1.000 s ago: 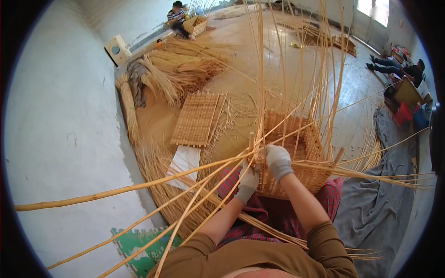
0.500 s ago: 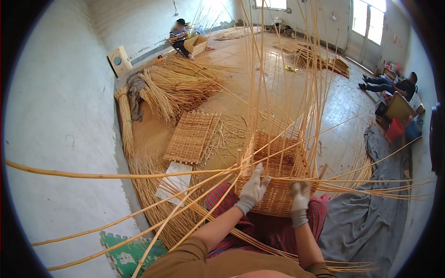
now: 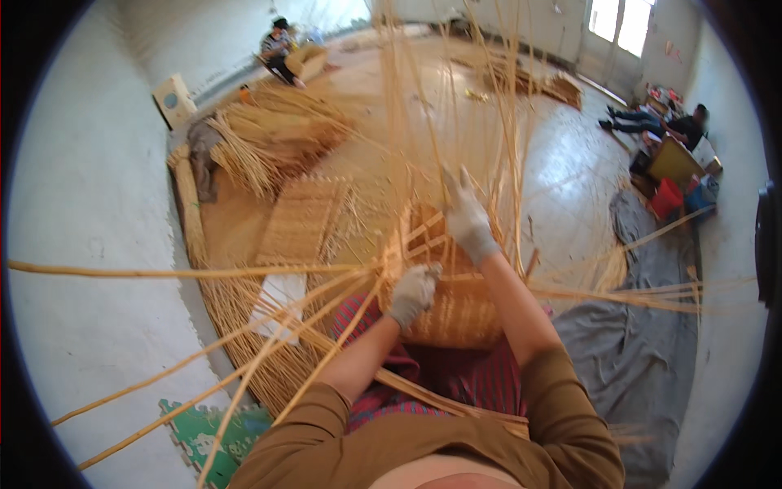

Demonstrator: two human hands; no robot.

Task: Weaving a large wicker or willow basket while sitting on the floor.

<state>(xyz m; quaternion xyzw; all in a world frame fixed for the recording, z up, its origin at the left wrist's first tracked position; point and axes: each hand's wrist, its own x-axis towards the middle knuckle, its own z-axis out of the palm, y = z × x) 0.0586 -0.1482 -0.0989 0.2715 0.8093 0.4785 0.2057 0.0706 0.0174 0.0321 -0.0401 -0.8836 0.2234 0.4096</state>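
A half-woven wicker basket (image 3: 456, 314) sits on my lap, its long willow rods (image 3: 399, 106) standing up and fanning out to both sides. My left hand (image 3: 414, 293), in a pale work glove, is closed at the near left rim, with its fingers curled on a willow rod. My right hand (image 3: 469, 220), gloved too, is raised over the basket's opening among the upright rods. Its fingers stretch up and apart beside a rod; blur hides whether they touch it. Both forearms partly cover the basket's front.
Bundles of willow (image 3: 277, 134) and a woven panel (image 3: 301, 220) lie to the left, with a white sheet (image 3: 279, 297) nearer. Grey cloth (image 3: 627, 359) spreads at right. Two people sit farther off, one beside a basket (image 3: 305, 61); red and blue buckets (image 3: 666, 197) stand at right.
My right hand has left the near right rim and risen up and left among the upright rods. My left fingers have closed at the rim. The whole view has shifted.
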